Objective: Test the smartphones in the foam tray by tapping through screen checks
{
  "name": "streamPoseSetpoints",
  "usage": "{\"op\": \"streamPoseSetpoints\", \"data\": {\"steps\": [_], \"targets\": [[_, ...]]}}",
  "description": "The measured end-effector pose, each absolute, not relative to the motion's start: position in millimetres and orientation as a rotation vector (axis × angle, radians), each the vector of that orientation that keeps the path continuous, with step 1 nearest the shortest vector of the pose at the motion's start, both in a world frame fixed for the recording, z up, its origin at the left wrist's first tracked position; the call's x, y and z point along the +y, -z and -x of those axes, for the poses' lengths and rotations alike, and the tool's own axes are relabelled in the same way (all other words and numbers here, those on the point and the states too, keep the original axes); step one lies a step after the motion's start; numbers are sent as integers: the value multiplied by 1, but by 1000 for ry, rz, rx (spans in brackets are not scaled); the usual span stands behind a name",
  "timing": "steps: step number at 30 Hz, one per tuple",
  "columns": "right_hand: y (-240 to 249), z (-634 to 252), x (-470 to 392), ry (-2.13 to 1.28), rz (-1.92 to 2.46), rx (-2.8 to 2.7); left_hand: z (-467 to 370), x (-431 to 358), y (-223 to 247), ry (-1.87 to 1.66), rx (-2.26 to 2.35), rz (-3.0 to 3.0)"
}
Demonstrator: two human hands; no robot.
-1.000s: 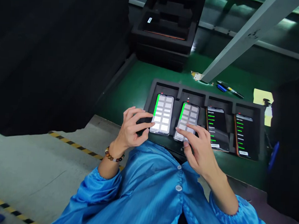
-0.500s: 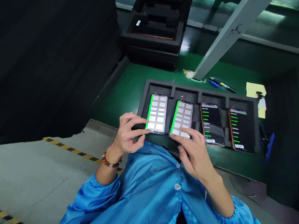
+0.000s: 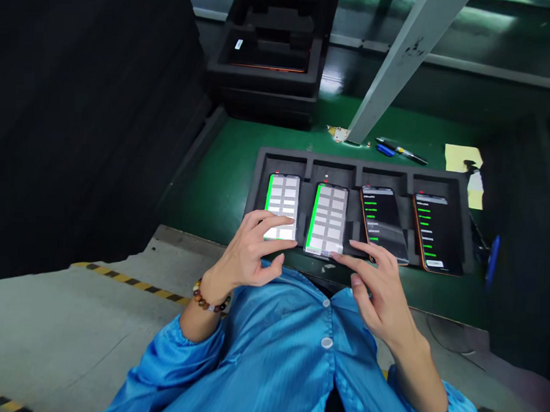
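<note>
Several smartphones lie face up in a dark foam tray (image 3: 254, 186). The leftmost smartphone (image 3: 282, 197) and the second smartphone (image 3: 328, 215) have lit white-and-grey grids with a green strip down the left side. Darker screens with green and white text lines show on the third smartphone (image 3: 380, 217) and the rightmost smartphone (image 3: 439, 236). My left hand (image 3: 257, 248), fingers spread, reaches over the lower part of the leftmost smartphone, index fingertip near its right edge. My right hand (image 3: 376, 285) is spread too, its index fingertip at the bottom right of the second smartphone. Neither hand grasps anything.
Behind, at the left, dark foam trays (image 3: 263, 79) are stacked with a phone in the top one. A grey metal post (image 3: 393, 71) rises behind the tray. Pens (image 3: 402, 151) and yellow paper notes (image 3: 462, 157) lie on the green table (image 3: 197, 196). Black cloth (image 3: 76, 128) hangs left.
My left hand has slid right across the leftmost phone's screen. My right hand has shifted right, to the lower right corner of the second phone. The camera view has moved slightly.
</note>
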State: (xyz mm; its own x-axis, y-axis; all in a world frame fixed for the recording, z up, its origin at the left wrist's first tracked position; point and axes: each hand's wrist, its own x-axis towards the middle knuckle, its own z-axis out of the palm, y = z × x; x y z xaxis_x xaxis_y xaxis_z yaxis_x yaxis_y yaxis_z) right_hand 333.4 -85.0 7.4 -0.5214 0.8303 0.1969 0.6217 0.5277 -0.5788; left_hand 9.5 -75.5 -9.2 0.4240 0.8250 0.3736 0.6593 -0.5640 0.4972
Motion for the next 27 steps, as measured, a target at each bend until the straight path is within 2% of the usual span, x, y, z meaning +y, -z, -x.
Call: {"op": "streamPoseSetpoints", "data": {"steps": [10,27], "targets": [[-7,-337,-78,-656,1300,-2284,-3,-67,6,-744,1346,-2316],[-13,-324,-10,-683,1456,-2364,8,-12,7,-538,1402,-2238]]}}
